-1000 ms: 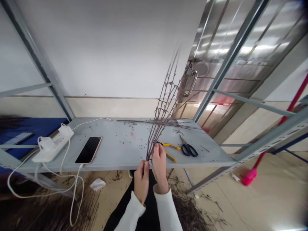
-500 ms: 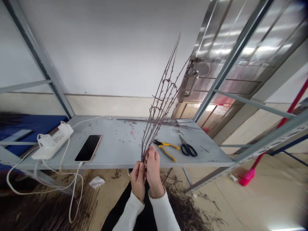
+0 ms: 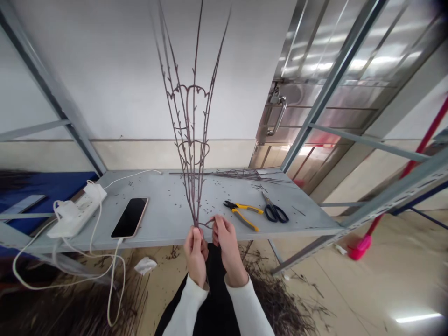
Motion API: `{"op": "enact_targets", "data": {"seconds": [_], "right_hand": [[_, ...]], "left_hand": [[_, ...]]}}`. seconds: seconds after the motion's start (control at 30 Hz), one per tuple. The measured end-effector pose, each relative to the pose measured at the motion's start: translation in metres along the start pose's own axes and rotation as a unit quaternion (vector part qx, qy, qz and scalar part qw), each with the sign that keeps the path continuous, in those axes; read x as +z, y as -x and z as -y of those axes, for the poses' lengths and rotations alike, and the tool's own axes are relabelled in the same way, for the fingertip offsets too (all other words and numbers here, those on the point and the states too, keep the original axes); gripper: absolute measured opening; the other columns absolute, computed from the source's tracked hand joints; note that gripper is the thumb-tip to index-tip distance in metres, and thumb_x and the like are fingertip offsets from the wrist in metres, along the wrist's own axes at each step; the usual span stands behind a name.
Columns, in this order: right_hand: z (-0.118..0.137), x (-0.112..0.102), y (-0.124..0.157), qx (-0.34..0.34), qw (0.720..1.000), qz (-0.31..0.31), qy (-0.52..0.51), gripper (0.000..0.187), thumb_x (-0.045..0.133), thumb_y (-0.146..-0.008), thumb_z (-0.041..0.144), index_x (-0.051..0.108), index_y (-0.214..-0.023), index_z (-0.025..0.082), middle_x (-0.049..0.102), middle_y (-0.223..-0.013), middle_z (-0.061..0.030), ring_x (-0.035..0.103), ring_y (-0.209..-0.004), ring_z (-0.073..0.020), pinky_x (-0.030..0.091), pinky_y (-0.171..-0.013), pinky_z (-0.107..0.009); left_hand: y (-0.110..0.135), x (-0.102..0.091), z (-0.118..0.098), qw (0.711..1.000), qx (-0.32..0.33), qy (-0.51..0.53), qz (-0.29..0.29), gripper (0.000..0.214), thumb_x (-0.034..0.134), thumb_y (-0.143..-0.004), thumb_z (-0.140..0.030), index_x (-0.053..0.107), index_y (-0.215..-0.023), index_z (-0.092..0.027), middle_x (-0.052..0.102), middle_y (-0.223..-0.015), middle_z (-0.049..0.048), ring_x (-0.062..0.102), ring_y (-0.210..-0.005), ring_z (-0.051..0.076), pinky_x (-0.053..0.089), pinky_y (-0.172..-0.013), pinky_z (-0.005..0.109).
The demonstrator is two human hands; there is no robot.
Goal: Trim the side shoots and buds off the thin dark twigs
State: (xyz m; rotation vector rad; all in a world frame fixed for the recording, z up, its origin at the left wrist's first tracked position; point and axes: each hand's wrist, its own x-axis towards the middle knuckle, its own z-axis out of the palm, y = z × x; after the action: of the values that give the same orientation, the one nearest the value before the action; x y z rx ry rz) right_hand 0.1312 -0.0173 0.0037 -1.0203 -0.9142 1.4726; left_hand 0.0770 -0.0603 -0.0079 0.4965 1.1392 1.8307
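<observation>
My left hand (image 3: 195, 254) is shut around the base of an upright bundle of thin, dark reddish-brown twigs (image 3: 191, 154), bent into loops and scalloped arches. My right hand (image 3: 227, 247) sits just beside it, its fingers pinching a thin dark strand (image 3: 209, 224) that curves from the bundle's base. Behind the hands, on the grey metal shelf (image 3: 168, 210), lie yellow-handled pliers (image 3: 242, 214) and black-handled scissors (image 3: 275, 213), both out of reach of my fingers' current contact.
A phone (image 3: 130, 218) and a white power strip (image 3: 77, 215) with white cables (image 3: 94, 247) lie at the shelf's left. Loose twigs (image 3: 238, 174) lie along its back. Twig heaps (image 3: 280, 298) cover the floor below, between metal shelf uprights (image 3: 336, 79).
The twig bundle has swung from leaning right to upright and rises higher. My right hand has shifted right, slightly apart from my left, and now pinches the thin strand.
</observation>
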Motion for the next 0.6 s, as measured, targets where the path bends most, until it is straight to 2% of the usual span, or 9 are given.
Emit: {"op": "enact_targets", "data": {"seconds": [0.07, 0.1, 0.13, 0.17, 0.23, 0.33, 0.4, 0.5, 0.6], "right_hand": [[-0.004, -0.004, 0.000, -0.111, 0.987, -0.021, 0.117, 0.023, 0.050, -0.080, 0.035, 0.053, -0.095, 0.019, 0.052, -0.072, 0.0008, 0.048, -0.052, -0.0103, 0.042, -0.044, -0.023], [-0.004, -0.006, 0.002, -0.181, 0.968, -0.026, 0.174, 0.025, 0.048, -0.082, 0.029, 0.053, -0.105, 0.019, 0.056, -0.089, -0.0048, 0.056, -0.069, -0.0141, 0.050, -0.057, -0.028], [-0.003, -0.006, 0.004, -0.247, 0.942, -0.022, 0.224, 0.031, 0.044, -0.083, 0.023, 0.051, -0.113, 0.021, 0.055, -0.105, -0.0088, 0.058, -0.089, -0.0175, 0.052, -0.073, -0.033], [-0.002, -0.007, 0.008, -0.300, 0.916, -0.004, 0.267, 0.037, 0.039, -0.084, 0.017, 0.049, -0.119, 0.022, 0.052, -0.118, -0.0107, 0.053, -0.106, -0.0195, 0.048, -0.087, -0.038], [0.002, -0.006, 0.015, -0.365, 0.869, 0.040, 0.333, 0.046, 0.033, -0.084, 0.010, 0.045, -0.127, 0.024, 0.043, -0.133, -0.0107, 0.039, -0.126, -0.0209, 0.039, -0.101, -0.043], [0.005, -0.004, 0.020, -0.406, 0.822, 0.056, 0.396, 0.047, 0.035, -0.087, 0.009, 0.040, -0.131, 0.023, 0.037, -0.142, -0.0099, 0.028, -0.135, -0.0225, 0.033, -0.106, -0.048], [0.003, -0.003, 0.016, -0.417, 0.803, 0.059, 0.422, 0.040, 0.037, -0.089, 0.013, 0.043, -0.128, 0.022, 0.042, -0.140, -0.0099, 0.027, -0.135, -0.0234, 0.032, -0.107, -0.050], [-0.005, -0.005, 0.008, -0.415, 0.801, 0.065, 0.428, 0.030, 0.039, -0.092, 0.020, 0.047, -0.121, 0.022, 0.052, -0.130, -0.0101, 0.034, -0.132, -0.0228, 0.034, -0.105, -0.050], [-0.012, -0.008, 0.002, -0.401, 0.816, 0.066, 0.412, 0.021, 0.039, -0.093, 0.024, 0.050, -0.111, 0.021, 0.060, -0.115, -0.0098, 0.042, -0.125, -0.0223, 0.036, -0.103, -0.048]], "left_hand": [[-0.003, -0.002, -0.004, 1.000, -0.006, -0.012, -0.005, 0.047, 0.061, -0.072, -0.060, 0.038, -0.061, -0.020, 0.020, -0.049, -0.0118, 0.014, -0.037, 0.003, 0.011, -0.034, 0.015], [-0.005, -0.003, -0.004, 1.000, -0.007, -0.018, -0.011, 0.048, 0.061, -0.071, -0.060, 0.037, -0.061, -0.020, 0.021, -0.049, -0.0117, 0.015, -0.038, 0.003, 0.012, -0.034, 0.014], [-0.006, -0.004, -0.005, 1.000, -0.007, -0.023, -0.017, 0.048, 0.062, -0.070, -0.059, 0.037, -0.061, -0.020, 0.022, -0.050, -0.0114, 0.017, -0.038, 0.003, 0.013, -0.034, 0.014], [-0.008, -0.005, -0.004, 0.999, -0.005, -0.028, -0.021, 0.048, 0.064, -0.070, -0.058, 0.038, -0.061, -0.019, 0.024, -0.050, -0.0111, 0.019, -0.039, 0.003, 0.016, -0.035, 0.014], [-0.009, -0.007, -0.003, 0.999, -0.003, -0.032, -0.016, 0.046, 0.067, -0.069, -0.055, 0.039, -0.061, -0.019, 0.028, -0.052, -0.0104, 0.025, -0.041, 0.004, 0.022, -0.037, 0.014], [-0.010, -0.009, 0.002, 1.000, -0.011, -0.019, 0.009, 0.042, 0.069, -0.068, -0.052, 0.044, -0.062, -0.019, 0.037, -0.054, -0.0087, 0.036, -0.045, 0.006, 0.033, -0.043, 0.016], [-0.009, -0.010, 0.004, 0.999, -0.036, -0.006, 0.014, 0.040, 0.069, -0.067, -0.052, 0.047, -0.063, -0.019, 0.044, -0.056, -0.0074, 0.043, -0.049, 0.007, 0.037, -0.046, 0.018], [-0.009, -0.010, 0.004, 0.997, -0.075, 0.000, 0.001, 0.041, 0.070, -0.064, -0.055, 0.052, -0.068, -0.018, 0.049, -0.058, -0.0061, 0.047, -0.050, 0.008, 0.039, -0.047, 0.018], [-0.009, -0.009, 0.002, 0.998, -0.070, -0.003, -0.003, 0.043, 0.071, -0.062, -0.056, 0.053, -0.068, -0.018, 0.044, -0.053, -0.0078, 0.041, -0.044, 0.006, 0.034, -0.043, 0.017]]}}
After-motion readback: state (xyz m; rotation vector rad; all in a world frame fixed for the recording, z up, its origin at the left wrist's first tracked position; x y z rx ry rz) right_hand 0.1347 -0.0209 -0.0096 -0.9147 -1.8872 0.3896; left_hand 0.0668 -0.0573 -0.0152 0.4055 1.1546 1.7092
